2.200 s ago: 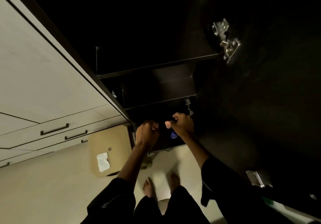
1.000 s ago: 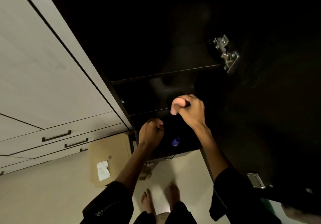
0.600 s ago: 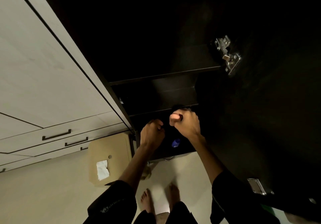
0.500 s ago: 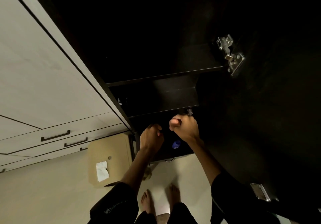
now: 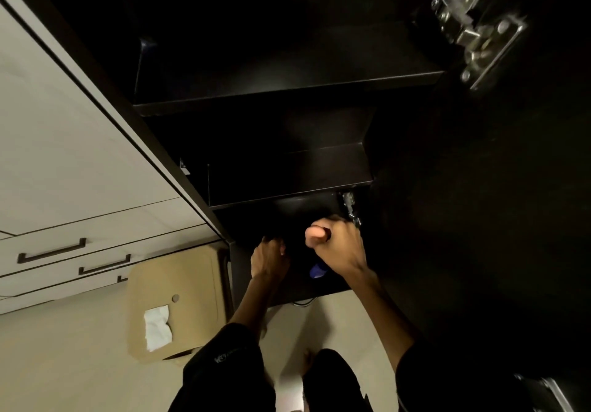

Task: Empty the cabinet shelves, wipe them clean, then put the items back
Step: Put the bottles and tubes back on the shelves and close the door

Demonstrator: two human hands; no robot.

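The dark cabinet stands open, with an upper shelf [image 5: 287, 98] and a lower shelf [image 5: 287, 199] that look bare. Both hands reach into the bottom compartment below them. My left hand [image 5: 268, 261] has its fingers curled into the dark; whether it holds anything is hidden. My right hand [image 5: 339, 248] is a fist with the thumb on top, and something dark shows between thumb and fingers. A small blue object [image 5: 317, 271] lies in the compartment just under my right wrist.
The open cabinet door [image 5: 479, 219] fills the right side, with a metal hinge [image 5: 473, 31] at the top and another hinge [image 5: 350, 207] beside my right hand. Pale drawers [image 5: 51, 250] are on the left. A cardboard box [image 5: 176, 283] with a white tissue [image 5: 157, 327] sits on the floor.
My right hand rose to the lower shelf's edge a second ago and has come back down into the bottom compartment. My left hand has stayed in place there.
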